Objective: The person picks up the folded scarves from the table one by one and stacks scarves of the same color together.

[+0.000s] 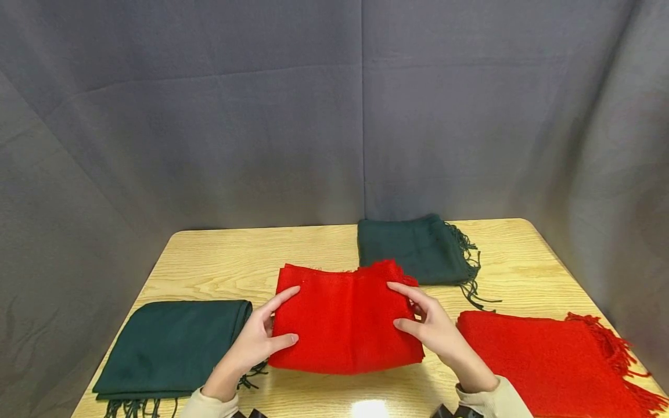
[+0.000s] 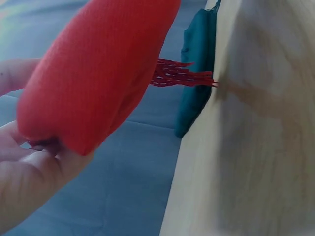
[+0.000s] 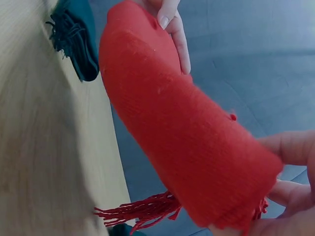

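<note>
A folded red scarf point(image 1: 347, 325) is held up above the table between both hands. My left hand point(image 1: 258, 337) grips its left edge, thumb and index finger on the near face and the other fingers out of sight behind. At the opposite edge my right hand point(image 1: 431, 325) holds it the same way. In the left wrist view, red fringe point(image 2: 179, 74) hangs from the underside of the cloth. The right wrist view shows the scarf's rounded fold point(image 3: 162, 113) with my left hand's fingers at its far end.
On the wooden table point(image 1: 251, 247), a folded dark green scarf point(image 1: 177, 342) lies at the left. Another green scarf point(image 1: 413, 249) is at the back right, partly behind the held cloth. A second red scarf point(image 1: 543, 360) lies at the right. Grey curtains point(image 1: 272, 116) surround the table.
</note>
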A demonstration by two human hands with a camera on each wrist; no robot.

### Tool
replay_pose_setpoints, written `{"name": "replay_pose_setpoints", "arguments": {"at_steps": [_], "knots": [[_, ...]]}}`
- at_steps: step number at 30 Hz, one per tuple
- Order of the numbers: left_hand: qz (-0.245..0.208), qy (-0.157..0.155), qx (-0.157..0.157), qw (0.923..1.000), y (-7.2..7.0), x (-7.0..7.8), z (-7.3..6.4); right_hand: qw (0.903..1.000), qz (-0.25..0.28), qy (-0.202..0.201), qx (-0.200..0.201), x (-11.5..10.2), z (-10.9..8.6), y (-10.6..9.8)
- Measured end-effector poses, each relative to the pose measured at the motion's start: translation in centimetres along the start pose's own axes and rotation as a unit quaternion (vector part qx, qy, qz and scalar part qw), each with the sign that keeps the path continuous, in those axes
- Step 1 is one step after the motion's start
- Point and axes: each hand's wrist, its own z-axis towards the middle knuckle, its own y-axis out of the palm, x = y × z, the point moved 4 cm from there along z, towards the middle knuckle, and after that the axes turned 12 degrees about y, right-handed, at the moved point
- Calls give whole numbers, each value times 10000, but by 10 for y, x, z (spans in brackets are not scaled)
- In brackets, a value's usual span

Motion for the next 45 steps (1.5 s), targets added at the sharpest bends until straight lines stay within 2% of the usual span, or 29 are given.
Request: {"name": "replay_pose_setpoints", "arguments": {"at_steps": [6, 11, 17, 24, 31, 39, 45], "knots": [[-21, -22, -34, 10000, 3, -7, -5, 9996, 141, 222, -65, 11, -1, 4], [-129, -200, -17, 9997, 6, -12, -9, 9982, 340, 452, -187, 18, -2, 7], [-187, -280, -19, 9994, 8, -18, -11, 9981, 355, 471, -199, 24, -4, 9], [-212, -683, 2, 9974, 13, -26, -11, 9965, 398, 735, -47, 35, -2, 9], [-154, -1137, 37, 9934, 17, -35, -15, 9944, 451, 940, -173, 48, 1, 11], [-393, -1307, -13, 9906, 21, -45, -17, 9925, 447, 1115, -239, 59, 2, 14], [-431, -1463, 102, 9883, 21, -49, -17, 9902, 573, 1240, -295, 63, 2, 13]]}}
